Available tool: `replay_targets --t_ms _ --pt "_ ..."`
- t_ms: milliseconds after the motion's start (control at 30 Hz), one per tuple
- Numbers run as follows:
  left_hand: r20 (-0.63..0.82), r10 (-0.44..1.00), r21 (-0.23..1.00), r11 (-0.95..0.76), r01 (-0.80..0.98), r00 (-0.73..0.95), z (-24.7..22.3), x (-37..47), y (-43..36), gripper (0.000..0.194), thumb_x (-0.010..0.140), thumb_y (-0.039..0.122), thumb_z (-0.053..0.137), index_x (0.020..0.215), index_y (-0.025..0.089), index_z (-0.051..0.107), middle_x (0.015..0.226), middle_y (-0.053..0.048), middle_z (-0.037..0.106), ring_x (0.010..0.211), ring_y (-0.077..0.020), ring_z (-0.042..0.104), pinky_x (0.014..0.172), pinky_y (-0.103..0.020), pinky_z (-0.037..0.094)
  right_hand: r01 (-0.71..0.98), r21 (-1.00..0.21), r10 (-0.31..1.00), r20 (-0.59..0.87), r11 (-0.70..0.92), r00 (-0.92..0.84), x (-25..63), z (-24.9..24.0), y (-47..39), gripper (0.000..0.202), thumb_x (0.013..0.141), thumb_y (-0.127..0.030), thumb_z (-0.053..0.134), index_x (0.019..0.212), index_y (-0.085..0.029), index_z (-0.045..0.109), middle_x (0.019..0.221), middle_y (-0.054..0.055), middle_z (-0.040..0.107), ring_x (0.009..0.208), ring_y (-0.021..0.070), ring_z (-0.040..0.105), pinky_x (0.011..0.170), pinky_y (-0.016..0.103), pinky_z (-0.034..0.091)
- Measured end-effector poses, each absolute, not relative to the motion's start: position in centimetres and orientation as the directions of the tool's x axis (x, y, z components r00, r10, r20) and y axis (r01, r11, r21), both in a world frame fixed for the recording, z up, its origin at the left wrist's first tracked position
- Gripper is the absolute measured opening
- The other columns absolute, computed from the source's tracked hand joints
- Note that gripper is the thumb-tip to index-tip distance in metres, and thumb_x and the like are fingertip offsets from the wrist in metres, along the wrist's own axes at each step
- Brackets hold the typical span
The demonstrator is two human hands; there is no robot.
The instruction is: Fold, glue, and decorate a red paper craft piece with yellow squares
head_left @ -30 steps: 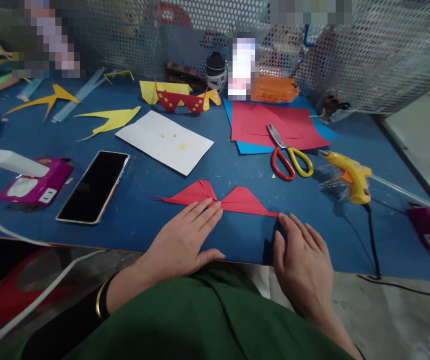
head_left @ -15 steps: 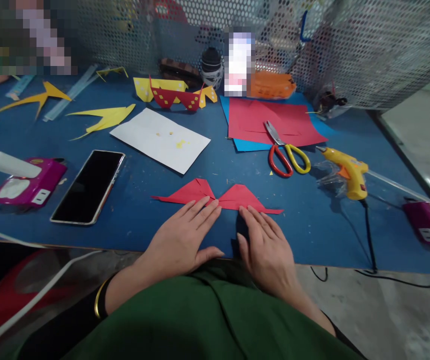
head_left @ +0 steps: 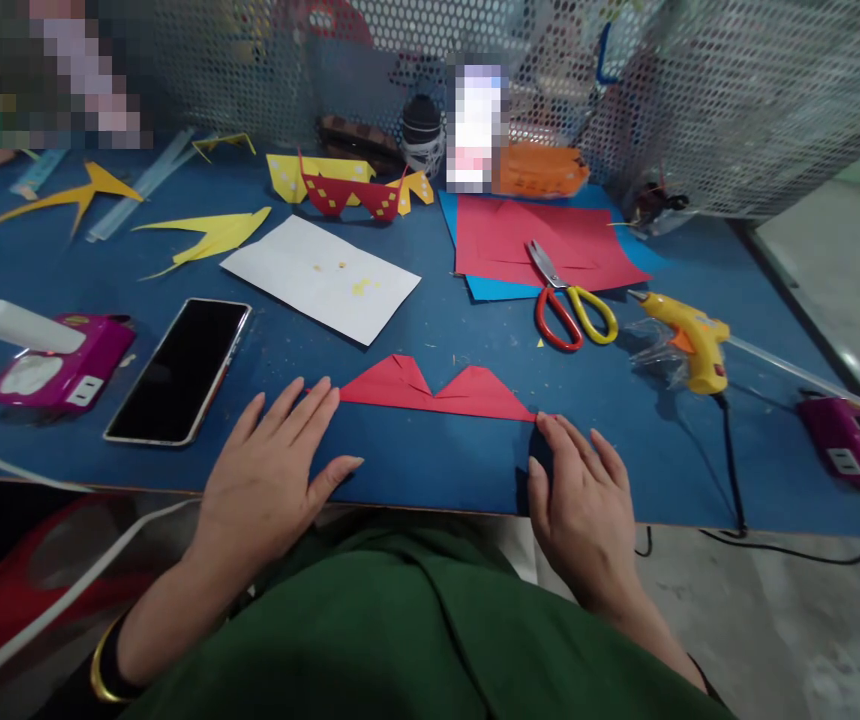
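Paper shapes, tools and two hands on a blue table (head_left: 430,470); places are given relative to the white sheet (head_left: 321,285). The folded red paper (head_left: 445,403), with two peaks along its far edge, lies flat on the table, nearer the wearer than the white sheet and reaching to its right. The left hand (head_left: 276,465) is open, palm down, with fingers extended and thumb spread; its fingertips cover the left end of the red paper without visibly gripping it. The right hand (head_left: 584,485) is loosely open, its fingers slightly bent and its thumb apart; the index fingertip touches the right end of the paper, and no grip is seen. Left of the white sheet and nearer the wearer lies a phone (head_left: 179,370), dark screen upward. Right of the white sheet, scissors (head_left: 554,280) rest with their blades over a red sheet (head_left: 497,250), which overlies a blue sheet (head_left: 497,290); farther right is a yellow glue gun (head_left: 700,345). Beyond the white sheet stand red paper glasses (head_left: 325,192) with yellow marks.
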State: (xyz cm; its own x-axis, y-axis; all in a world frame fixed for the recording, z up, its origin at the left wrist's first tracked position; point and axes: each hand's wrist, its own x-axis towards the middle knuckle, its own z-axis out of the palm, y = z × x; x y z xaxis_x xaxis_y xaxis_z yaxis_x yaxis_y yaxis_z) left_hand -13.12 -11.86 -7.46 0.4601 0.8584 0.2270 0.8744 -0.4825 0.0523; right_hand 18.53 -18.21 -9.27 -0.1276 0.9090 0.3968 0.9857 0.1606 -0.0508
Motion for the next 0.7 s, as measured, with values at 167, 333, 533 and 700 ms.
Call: replay_targets --t_ms 167,333,533,700 --pt "0.363 0.810 0.072 -0.517 0.853 0.460 -6.7 -12.1 -11.5 0.069 0.102 0.057 0.039 0.153 0.011 0.041 0.151 -0.019 0.053 0.142 -0.0375 0.047 0.115 -0.058 0.038 0.977 -0.154 0.873 0.485 0.149 -0.057 19.8 -8.1 -18.6 0.045 0.100 -0.025 0.042 0.142 -0.011 0.049 0.131 0.017 0.068 0.123 0.0276 0.064 0.110 0.048 0.042" --pt "0.409 0.716 0.087 -0.647 0.757 0.565 -5.6 -8.5 -10.7 0.044 0.101 0.033 0.051 0.140 0.013 0.055 0.144 -0.014 0.061 0.136 -0.0313 0.053 0.114 -0.051 0.042 0.983 -0.174 0.824 0.564 0.059 0.051 21.9 -8.0 -18.8 0.035 0.098 -0.025 0.050 0.132 -0.015 0.057 0.121 0.014 0.073 0.112 0.0255 0.070 0.109 0.047 0.044" --pt "0.366 0.601 0.140 -0.791 0.596 0.711 -5.9 -2.3 -9.1 0.026 0.099 0.020 0.054 0.120 0.014 0.068 0.121 -0.010 0.073 0.104 -0.0250 0.067 0.087 -0.041 0.051 0.955 -0.294 0.870 0.481 0.041 0.111 22.8 -8.8 -18.8 0.027 0.100 -0.031 0.049 0.122 -0.019 0.060 0.110 0.009 0.077 0.106 0.0231 0.071 0.111 0.050 0.041" --pt "0.327 0.594 0.141 -0.800 0.583 0.735 -6.6 0.4 -8.2 0.022 0.100 0.019 0.052 0.106 0.018 0.073 0.103 -0.007 0.075 0.093 -0.0223 0.065 0.078 -0.038 0.044 0.938 -0.342 0.863 0.490 0.057 0.126 22.6 -9.3 -18.5 0.026 0.100 -0.030 0.048 0.121 -0.020 0.061 0.108 0.008 0.077 0.103 0.0228 0.072 0.110 0.052 0.042"
